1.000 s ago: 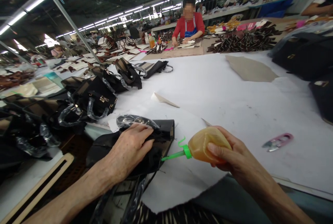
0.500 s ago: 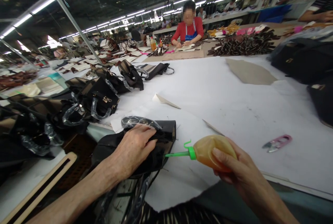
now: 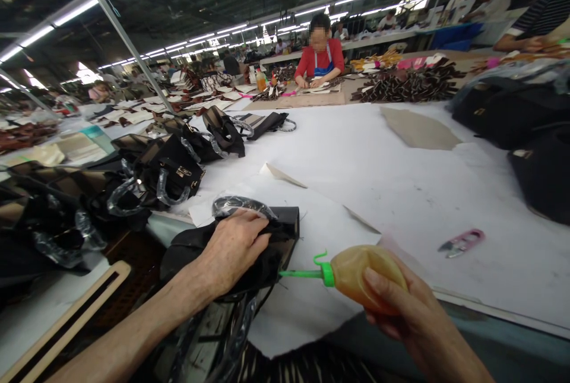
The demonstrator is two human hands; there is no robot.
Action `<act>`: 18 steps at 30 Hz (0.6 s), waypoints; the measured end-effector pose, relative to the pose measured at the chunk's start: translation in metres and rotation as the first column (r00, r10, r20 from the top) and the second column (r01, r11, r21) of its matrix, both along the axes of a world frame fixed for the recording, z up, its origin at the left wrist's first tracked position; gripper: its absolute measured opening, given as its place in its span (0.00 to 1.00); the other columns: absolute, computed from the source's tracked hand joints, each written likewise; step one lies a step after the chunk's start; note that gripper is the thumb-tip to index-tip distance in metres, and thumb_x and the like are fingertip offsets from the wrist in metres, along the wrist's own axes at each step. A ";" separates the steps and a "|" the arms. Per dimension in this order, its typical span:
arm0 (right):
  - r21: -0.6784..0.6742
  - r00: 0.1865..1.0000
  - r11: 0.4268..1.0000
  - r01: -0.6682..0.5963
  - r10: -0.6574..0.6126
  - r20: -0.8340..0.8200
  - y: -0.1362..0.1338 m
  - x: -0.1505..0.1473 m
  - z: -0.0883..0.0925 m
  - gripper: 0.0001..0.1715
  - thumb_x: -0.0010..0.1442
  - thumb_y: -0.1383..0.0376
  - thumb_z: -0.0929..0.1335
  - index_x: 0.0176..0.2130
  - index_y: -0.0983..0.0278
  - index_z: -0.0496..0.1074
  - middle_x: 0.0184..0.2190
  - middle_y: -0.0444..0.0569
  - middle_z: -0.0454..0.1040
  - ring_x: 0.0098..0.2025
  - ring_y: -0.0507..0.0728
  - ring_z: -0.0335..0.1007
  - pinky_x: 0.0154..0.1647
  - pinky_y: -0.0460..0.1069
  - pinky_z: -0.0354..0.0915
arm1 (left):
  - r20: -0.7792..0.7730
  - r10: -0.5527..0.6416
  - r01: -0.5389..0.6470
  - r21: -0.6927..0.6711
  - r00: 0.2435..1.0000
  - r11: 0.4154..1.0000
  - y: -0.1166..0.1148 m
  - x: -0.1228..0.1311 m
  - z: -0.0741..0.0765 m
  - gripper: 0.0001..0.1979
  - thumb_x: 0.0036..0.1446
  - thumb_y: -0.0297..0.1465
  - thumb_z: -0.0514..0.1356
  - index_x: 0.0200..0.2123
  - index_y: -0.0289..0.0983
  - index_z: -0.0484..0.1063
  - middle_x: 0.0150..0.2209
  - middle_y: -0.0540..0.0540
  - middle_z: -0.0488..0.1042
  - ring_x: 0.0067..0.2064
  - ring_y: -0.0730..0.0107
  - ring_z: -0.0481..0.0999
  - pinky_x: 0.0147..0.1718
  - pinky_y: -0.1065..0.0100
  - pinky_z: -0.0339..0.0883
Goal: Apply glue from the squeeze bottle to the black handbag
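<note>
A black handbag (image 3: 191,250) lies on its side at the near edge of the white-covered table, one handle (image 3: 243,203) wrapped in clear plastic. My left hand (image 3: 240,246) is closed over the bag near its opening, fingers pressing into the dark material; the fingertips are partly hidden. In my right hand (image 3: 396,294) is a squeeze bottle (image 3: 363,273) of amber liquid, held sideways with its sides dented by my grip. Its green nozzle (image 3: 300,274) points left, and the tip meets or nearly meets the bag's edge.
Several black handbags (image 3: 171,169) stand along the left, and more bags (image 3: 503,110) lie at the right. Pink thread snips (image 3: 462,243) rest on the table, with a grey sheet (image 3: 418,127) beyond. A slotted wooden strip (image 3: 71,323) is at lower left. A person in red (image 3: 319,56) works opposite.
The bottle has shifted slightly down, its nozzle tip now lower along the bag's edge. My left hand keeps its hold on the bag. The camera view has turned a little.
</note>
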State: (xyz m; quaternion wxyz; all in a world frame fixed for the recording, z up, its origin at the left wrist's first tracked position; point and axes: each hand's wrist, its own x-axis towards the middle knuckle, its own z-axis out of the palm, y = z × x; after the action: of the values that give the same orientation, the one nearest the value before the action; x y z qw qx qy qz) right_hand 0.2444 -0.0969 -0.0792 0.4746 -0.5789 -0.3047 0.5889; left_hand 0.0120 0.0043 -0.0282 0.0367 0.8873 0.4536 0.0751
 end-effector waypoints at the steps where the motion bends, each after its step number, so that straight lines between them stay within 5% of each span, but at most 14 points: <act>1: 0.003 1.000 1.000 0.008 -0.008 0.002 -0.001 0.000 0.000 0.26 0.46 0.47 0.69 0.38 0.63 0.67 0.21 0.44 0.67 0.18 0.51 0.60 0.14 0.41 0.47 | 0.001 -0.002 0.002 0.003 1.000 1.000 0.000 0.000 0.000 0.08 0.56 0.27 0.52 0.32 0.36 0.71 0.35 0.45 0.73 0.40 0.64 0.71 0.42 0.64 0.66; 9: 0.019 0.999 0.998 0.053 -0.053 -0.001 -0.006 -0.002 0.007 0.25 0.46 0.48 0.70 0.38 0.61 0.65 0.19 0.41 0.65 0.18 0.49 0.58 0.15 0.40 0.47 | 0.023 -0.030 0.029 0.011 0.999 1.000 -0.001 0.000 0.002 0.08 0.56 0.26 0.52 0.28 0.36 0.69 0.33 0.46 0.73 0.38 0.65 0.71 0.39 0.66 0.65; 18: 0.102 0.968 0.988 0.116 -0.135 0.210 -0.006 -0.002 0.019 0.29 0.44 0.48 0.70 0.43 0.58 0.62 0.21 0.40 0.67 0.18 0.51 0.59 0.15 0.44 0.52 | 0.028 -0.048 0.048 0.017 0.998 0.999 -0.001 -0.002 0.000 0.08 0.56 0.26 0.51 0.28 0.36 0.69 0.32 0.46 0.72 0.37 0.67 0.70 0.38 0.67 0.64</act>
State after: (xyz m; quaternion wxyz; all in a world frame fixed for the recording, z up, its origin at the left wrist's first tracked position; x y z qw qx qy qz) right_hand 0.2427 -0.1028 -0.0607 0.5001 -0.6358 -0.3431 0.4773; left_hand 0.0098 0.0037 -0.0285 0.0378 0.8970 0.4311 0.0903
